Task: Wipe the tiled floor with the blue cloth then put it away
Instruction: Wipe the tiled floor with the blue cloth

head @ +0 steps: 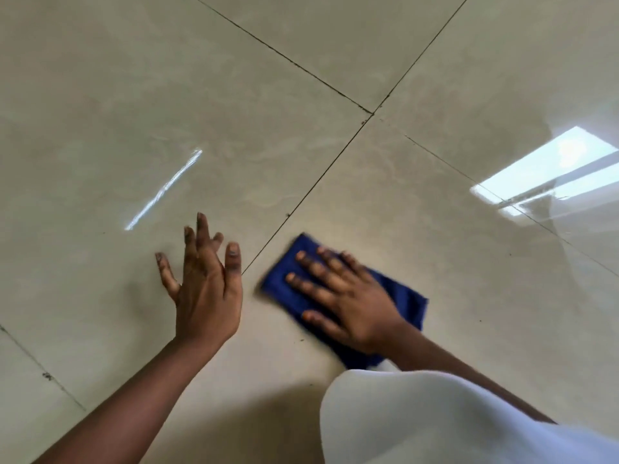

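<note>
A folded blue cloth (pixel 400 298) lies flat on the glossy beige tiled floor (pixel 167 112), just right of a dark grout line. My right hand (pixel 341 296) presses down on the cloth with its fingers straight and spread, covering most of it. The cloth's edges look blurred. My left hand (pixel 204 283) is to the left of the cloth, fingers spread and extended, held at or just above the floor; contact with the tile cannot be told.
Dark grout lines (pixel 321 175) cross near the upper middle. A bright window reflection (pixel 549 169) shines on the tile at right. White fabric of my clothing (pixel 435 420) fills the lower right. Small dark specks dot the floor near the cloth.
</note>
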